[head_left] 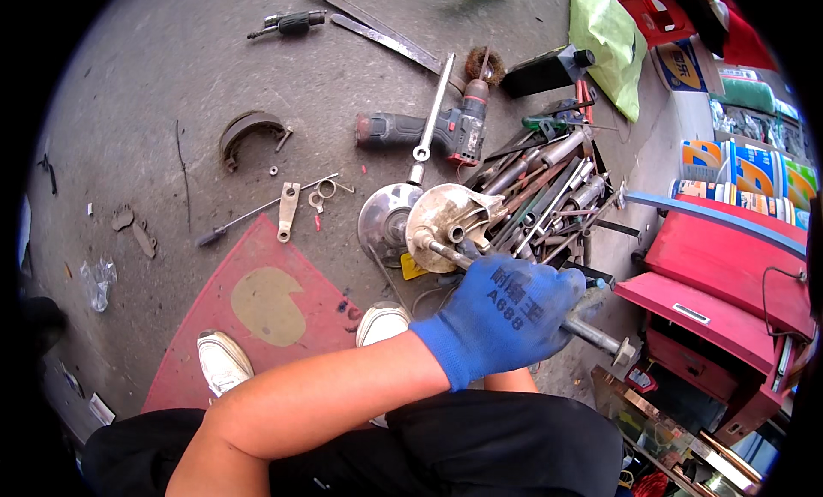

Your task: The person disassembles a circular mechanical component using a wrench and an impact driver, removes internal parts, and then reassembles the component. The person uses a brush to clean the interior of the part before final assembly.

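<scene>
In the head view, the left forearm point(334, 394) slants up and rightward from the lower edge, and the blue-gloved left hand point(514, 313) is turned back upward, fingers curled round a metal shaft point(593, 332). The shaft reaches leftward to a round metal plate point(439, 210) beside the heaped tools point(549, 184). The right forearm point(512, 381) shows beneath; its hand is hidden, its grip impossible to tell
</scene>
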Motion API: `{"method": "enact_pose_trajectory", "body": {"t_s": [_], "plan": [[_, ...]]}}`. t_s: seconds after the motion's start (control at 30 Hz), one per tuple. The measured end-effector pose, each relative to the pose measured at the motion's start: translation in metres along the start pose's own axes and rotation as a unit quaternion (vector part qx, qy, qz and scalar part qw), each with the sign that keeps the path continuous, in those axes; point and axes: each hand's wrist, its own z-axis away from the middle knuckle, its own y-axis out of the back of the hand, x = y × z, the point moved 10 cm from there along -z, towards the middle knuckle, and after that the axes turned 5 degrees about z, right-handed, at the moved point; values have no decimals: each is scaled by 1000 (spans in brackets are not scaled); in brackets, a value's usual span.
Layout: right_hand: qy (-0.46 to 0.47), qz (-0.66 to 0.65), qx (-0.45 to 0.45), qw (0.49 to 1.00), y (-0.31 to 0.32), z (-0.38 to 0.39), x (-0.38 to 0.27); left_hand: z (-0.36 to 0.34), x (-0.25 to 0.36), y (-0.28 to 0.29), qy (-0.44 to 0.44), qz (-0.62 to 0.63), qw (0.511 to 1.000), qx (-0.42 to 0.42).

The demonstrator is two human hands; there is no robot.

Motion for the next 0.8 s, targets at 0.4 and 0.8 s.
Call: {"method": "enact_pose_trajectory", "body": {"t_s": [0.4,0.8], "plan": [[1,15,22,1000,16,12,13,-9,-10,22,28,40,998,51],[91,230,-113,962,2,55,44,2,-10,32,-13,45,987,157]]}}
